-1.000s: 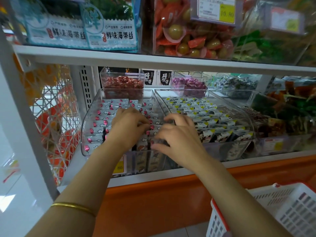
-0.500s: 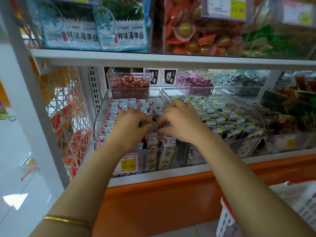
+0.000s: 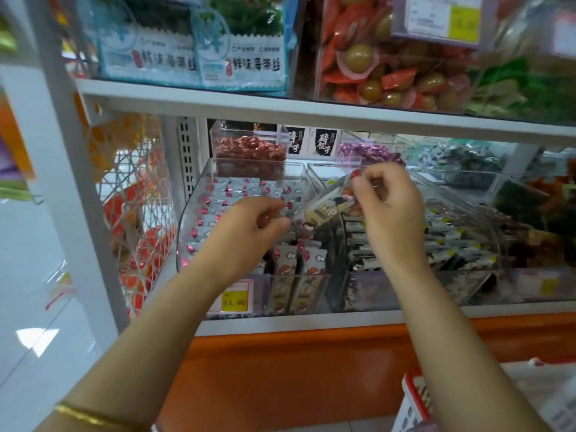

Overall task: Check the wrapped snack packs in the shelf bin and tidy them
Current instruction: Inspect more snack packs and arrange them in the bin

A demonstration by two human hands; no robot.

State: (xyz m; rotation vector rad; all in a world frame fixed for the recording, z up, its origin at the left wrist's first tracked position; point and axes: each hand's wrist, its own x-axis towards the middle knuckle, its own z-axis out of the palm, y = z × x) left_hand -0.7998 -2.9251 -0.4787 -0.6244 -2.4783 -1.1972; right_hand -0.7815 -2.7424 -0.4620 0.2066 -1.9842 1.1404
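Plastic-wrapped snack pack (image 3: 327, 205) hanging above clear shelf bin (image 3: 184, 244). Right hand (image 3: 389, 207) pinching top end, left hand (image 3: 249, 226) pinching bottom end; both grips narrow, closed on pack. Probably light, soft, slippery. Holding flat sealed ends seeming safest.

The clear bin (image 3: 184, 238) is open on top, free at 9 o'clock. The upper shelf board (image 3: 311, 110) caps headroom at 12 o'clock; a red-candy box (image 3: 249, 151) blocks the rear; the held snack pack (image 3: 324, 207) crosses at 3 o'clock.
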